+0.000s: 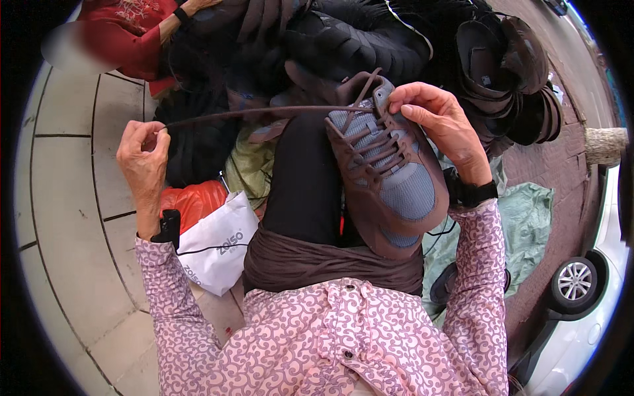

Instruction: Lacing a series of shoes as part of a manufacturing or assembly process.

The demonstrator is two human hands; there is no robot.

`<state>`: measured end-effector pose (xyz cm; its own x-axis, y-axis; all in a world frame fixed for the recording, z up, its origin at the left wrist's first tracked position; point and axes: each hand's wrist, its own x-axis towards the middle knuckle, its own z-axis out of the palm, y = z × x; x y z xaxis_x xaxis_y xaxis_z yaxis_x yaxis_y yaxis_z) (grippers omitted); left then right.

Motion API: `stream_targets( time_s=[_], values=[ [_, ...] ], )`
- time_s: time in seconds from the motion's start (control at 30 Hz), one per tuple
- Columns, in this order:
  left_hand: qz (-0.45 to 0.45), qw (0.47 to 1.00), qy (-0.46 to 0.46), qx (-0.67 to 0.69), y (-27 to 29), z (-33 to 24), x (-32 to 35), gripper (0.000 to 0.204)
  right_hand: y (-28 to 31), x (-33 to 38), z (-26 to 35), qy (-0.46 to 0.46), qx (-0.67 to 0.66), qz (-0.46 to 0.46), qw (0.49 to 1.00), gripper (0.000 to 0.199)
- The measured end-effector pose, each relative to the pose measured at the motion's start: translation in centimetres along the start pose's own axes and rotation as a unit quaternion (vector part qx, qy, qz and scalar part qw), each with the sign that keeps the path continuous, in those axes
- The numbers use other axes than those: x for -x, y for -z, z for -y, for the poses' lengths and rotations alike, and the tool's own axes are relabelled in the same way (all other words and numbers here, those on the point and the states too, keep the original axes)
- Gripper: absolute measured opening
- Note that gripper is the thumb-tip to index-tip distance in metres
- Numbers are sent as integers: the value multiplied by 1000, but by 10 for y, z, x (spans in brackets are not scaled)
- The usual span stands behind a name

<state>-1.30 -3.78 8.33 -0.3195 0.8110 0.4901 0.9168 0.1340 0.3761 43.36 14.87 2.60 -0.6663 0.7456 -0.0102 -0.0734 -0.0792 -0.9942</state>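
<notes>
A brown and blue-grey sneaker (397,178) rests on my lap, its toe toward me and its collar away. Brown lace crosses its tongue through several eyelets. Out to the left, my left hand (144,148) pinches the end of a brown shoelace (257,112), which stretches nearly straight from the shoe's upper eyelets. My right hand (432,119) is at the shoe's top eyelets, thumb and forefinger closed against the eyelet edge. A thick bundle of brown laces (330,264) lies across my thighs.
Piles of dark shoes (350,46) lie ahead, with more stacked shoes (502,79) at the far right. A white bag (221,244) and a red plastic bag (195,201) are beside my left leg. Another person's red sleeve (125,39) shows at upper left. A white car (594,310) stands right.
</notes>
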Motion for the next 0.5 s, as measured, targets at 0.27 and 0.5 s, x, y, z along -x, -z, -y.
stream_targets(
  time_s=[0.27,0.5],
  values=[
    [6,859,228,458,0,-39,-55,19,-34,-1,23,96,278,-21,956,21],
    [108,653,187,725,-27,-83,-97,29,-78,-31,17,180,712,-60,676,16]
  ],
)
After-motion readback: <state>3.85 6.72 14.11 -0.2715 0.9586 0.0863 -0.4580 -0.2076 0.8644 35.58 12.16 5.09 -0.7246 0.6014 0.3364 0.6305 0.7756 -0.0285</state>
